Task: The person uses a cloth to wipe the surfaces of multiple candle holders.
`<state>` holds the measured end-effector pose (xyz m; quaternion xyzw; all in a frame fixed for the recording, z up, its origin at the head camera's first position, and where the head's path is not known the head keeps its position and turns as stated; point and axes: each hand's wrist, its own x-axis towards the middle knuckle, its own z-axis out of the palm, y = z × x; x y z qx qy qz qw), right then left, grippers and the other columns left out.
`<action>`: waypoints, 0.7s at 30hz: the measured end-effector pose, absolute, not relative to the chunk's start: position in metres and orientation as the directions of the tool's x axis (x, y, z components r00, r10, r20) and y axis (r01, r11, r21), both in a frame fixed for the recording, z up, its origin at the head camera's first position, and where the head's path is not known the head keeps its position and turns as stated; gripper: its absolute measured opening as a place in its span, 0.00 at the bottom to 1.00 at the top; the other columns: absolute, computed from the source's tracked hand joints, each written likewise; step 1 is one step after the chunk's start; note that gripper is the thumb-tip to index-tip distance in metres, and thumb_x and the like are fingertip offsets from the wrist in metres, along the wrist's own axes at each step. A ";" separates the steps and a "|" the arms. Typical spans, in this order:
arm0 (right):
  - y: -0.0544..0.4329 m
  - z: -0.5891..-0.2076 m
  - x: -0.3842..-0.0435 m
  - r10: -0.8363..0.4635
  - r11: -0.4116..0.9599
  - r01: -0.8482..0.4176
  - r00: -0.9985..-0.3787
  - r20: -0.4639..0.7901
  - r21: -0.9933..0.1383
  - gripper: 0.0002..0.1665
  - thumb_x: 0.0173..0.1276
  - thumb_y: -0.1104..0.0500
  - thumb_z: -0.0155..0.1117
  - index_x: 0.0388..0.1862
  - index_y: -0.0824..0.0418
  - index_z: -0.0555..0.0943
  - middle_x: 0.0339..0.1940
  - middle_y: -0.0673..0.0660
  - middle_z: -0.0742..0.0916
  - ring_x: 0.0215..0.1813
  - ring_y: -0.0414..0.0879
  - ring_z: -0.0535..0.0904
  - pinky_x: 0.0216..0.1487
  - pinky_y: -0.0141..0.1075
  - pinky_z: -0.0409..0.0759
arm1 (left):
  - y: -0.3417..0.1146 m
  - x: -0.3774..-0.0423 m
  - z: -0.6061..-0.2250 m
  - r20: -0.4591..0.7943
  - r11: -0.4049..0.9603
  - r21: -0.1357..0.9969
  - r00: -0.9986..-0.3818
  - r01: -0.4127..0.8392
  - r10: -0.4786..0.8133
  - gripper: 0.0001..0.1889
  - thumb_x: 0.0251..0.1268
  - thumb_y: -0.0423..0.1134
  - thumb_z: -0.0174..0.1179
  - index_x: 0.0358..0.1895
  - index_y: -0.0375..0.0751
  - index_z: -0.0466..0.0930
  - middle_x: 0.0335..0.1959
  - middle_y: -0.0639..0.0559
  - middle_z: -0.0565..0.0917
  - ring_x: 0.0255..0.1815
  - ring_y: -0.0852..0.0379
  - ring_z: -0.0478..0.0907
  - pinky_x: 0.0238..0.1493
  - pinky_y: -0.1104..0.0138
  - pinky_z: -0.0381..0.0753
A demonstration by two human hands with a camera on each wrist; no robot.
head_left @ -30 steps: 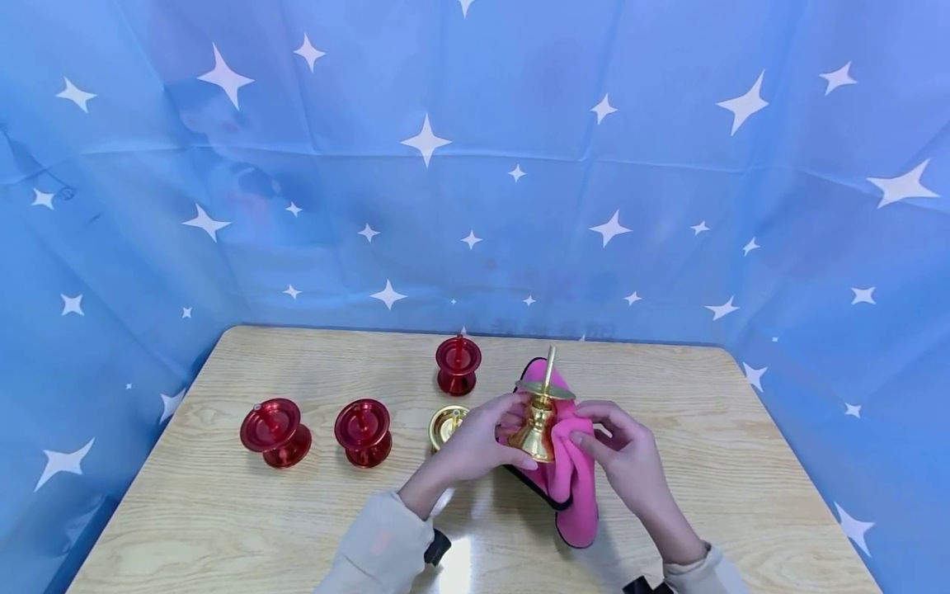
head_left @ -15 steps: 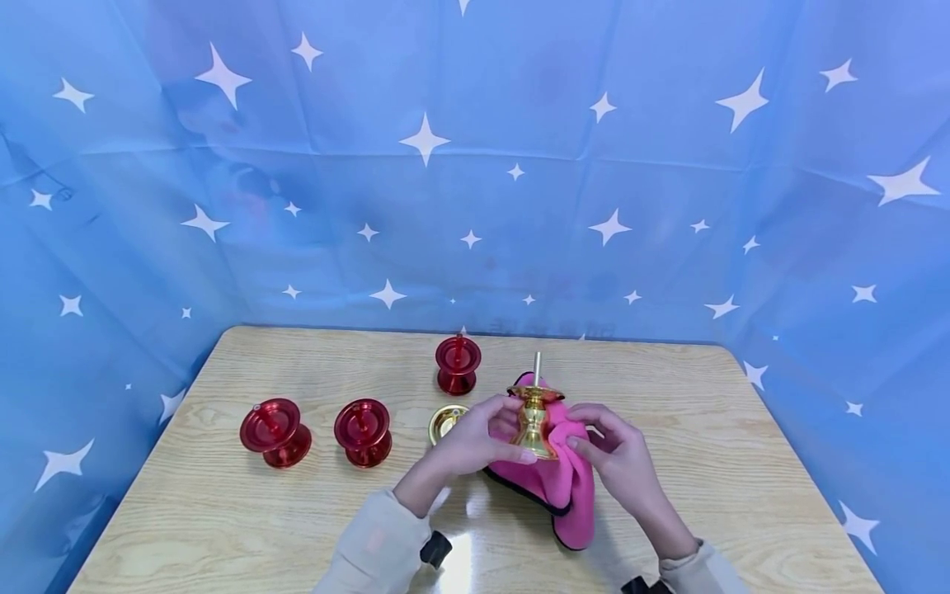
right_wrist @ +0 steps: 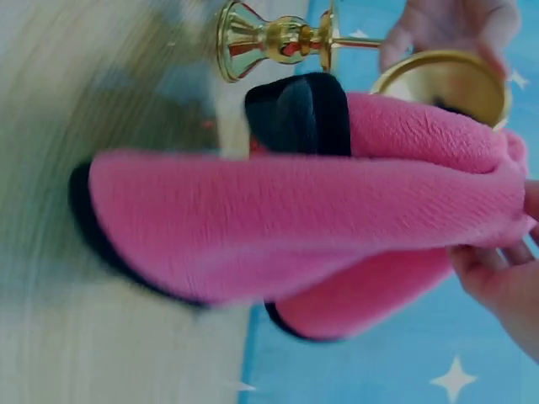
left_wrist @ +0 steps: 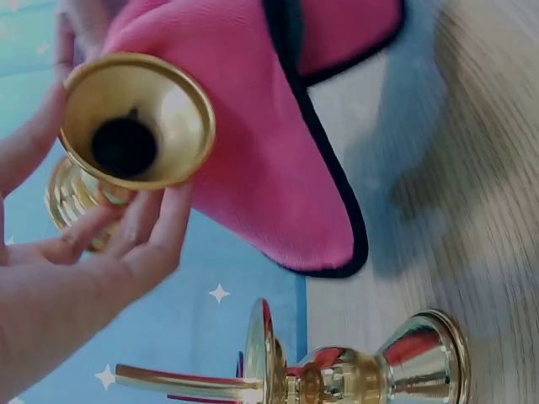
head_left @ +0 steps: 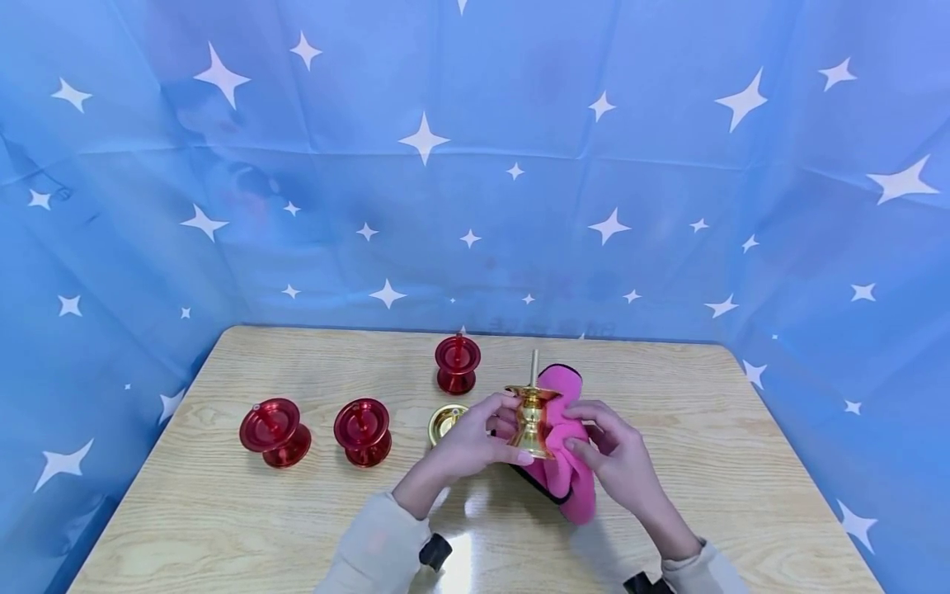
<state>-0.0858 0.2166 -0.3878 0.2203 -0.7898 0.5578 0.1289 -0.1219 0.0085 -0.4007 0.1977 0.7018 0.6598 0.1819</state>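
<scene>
In the head view, your left hand (head_left: 471, 441) grips a gold stand (head_left: 531, 422) by its body, stem upward, raised over the right-of-middle part of the wooden table (head_left: 223, 511). Your right hand (head_left: 623, 454) pinches a pink cloth (head_left: 575, 487) with a black border, bunched against the stand's right side. A second gold stand (head_left: 443, 421) is partly hidden behind your left hand. One dark red stand (head_left: 457, 365) is near the table's far edge; another (head_left: 275, 431) is the closest to the left edge, and a third (head_left: 362, 432) stands between that one and the second gold stand. Past the far edge hangs a blue backdrop (head_left: 475, 206) with white stars.

In the left wrist view, you see the held stand's hollow base facing the camera, dark at its centre, with your left fingers curled around it. The cloth lies behind it, and the second gold stand rests upright on the table.

In the right wrist view, the cloth hangs in folds from your right thumb and fingers, covering part of the held stand; you probably have only fabric between them, though the fingertips are partly cut off.
</scene>
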 end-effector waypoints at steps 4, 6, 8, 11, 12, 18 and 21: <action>0.220 -0.392 -0.087 -0.172 0.304 -0.378 -0.925 0.340 -0.874 0.20 0.51 0.80 0.61 0.44 0.69 0.77 0.44 0.63 0.79 0.46 0.37 0.76 0.44 0.27 0.77 | 0.005 -0.121 -0.398 0.033 -0.037 0.999 -0.823 0.015 0.567 0.29 0.46 0.22 0.66 0.55 0.29 0.67 0.46 0.44 0.76 0.47 0.52 0.74 0.51 0.66 0.74; 0.220 -0.394 -0.088 -0.162 0.315 -0.349 -0.936 0.312 -0.883 0.18 0.52 0.79 0.61 0.43 0.69 0.77 0.44 0.63 0.79 0.46 0.37 0.76 0.44 0.27 0.77 | 0.005 -0.120 -0.398 0.025 -0.026 1.000 -0.821 0.013 0.571 0.29 0.46 0.23 0.66 0.55 0.30 0.68 0.46 0.44 0.76 0.48 0.53 0.74 0.52 0.66 0.74; 0.220 -0.395 -0.087 -0.155 0.314 -0.345 -0.938 0.311 -0.884 0.18 0.52 0.79 0.62 0.43 0.69 0.77 0.43 0.63 0.80 0.45 0.37 0.76 0.44 0.27 0.78 | 0.007 -0.120 -0.400 0.014 0.000 1.000 -0.832 0.017 0.555 0.29 0.45 0.23 0.66 0.55 0.30 0.68 0.45 0.45 0.76 0.47 0.52 0.74 0.52 0.65 0.74; 0.218 -0.394 -0.086 -0.164 0.306 -0.393 -0.919 0.359 -0.867 0.19 0.50 0.80 0.62 0.42 0.70 0.78 0.42 0.62 0.80 0.45 0.37 0.76 0.44 0.27 0.77 | 0.011 -0.119 -0.404 -0.004 0.085 0.995 -0.866 0.045 0.501 0.29 0.44 0.25 0.68 0.54 0.31 0.69 0.42 0.45 0.77 0.44 0.52 0.74 0.47 0.63 0.77; 0.217 -0.393 -0.085 -0.176 0.296 -0.421 -0.906 0.384 -0.858 0.19 0.49 0.81 0.62 0.42 0.70 0.78 0.42 0.62 0.80 0.45 0.37 0.76 0.44 0.27 0.77 | 0.013 -0.119 -0.405 -0.013 0.121 0.991 -0.877 0.052 0.480 0.29 0.44 0.27 0.69 0.53 0.31 0.70 0.41 0.46 0.77 0.43 0.52 0.74 0.45 0.63 0.77; 0.213 -0.388 -0.083 -0.286 0.217 -0.574 -0.811 0.511 -0.790 0.22 0.48 0.85 0.59 0.43 0.72 0.76 0.42 0.65 0.79 0.49 0.40 0.75 0.47 0.26 0.76 | 0.016 -0.118 -0.411 -0.054 0.217 0.975 -0.901 0.045 0.430 0.30 0.43 0.30 0.71 0.53 0.33 0.70 0.39 0.47 0.77 0.42 0.51 0.74 0.40 0.65 0.77; 0.213 -0.388 -0.083 -0.284 0.221 -0.565 -0.817 0.502 -0.795 0.22 0.48 0.85 0.59 0.42 0.71 0.77 0.42 0.64 0.79 0.49 0.39 0.75 0.46 0.26 0.76 | 0.012 -0.119 -0.410 -0.047 0.135 0.991 -0.884 0.018 0.464 0.31 0.45 0.27 0.68 0.56 0.31 0.68 0.42 0.45 0.75 0.45 0.50 0.73 0.42 0.66 0.77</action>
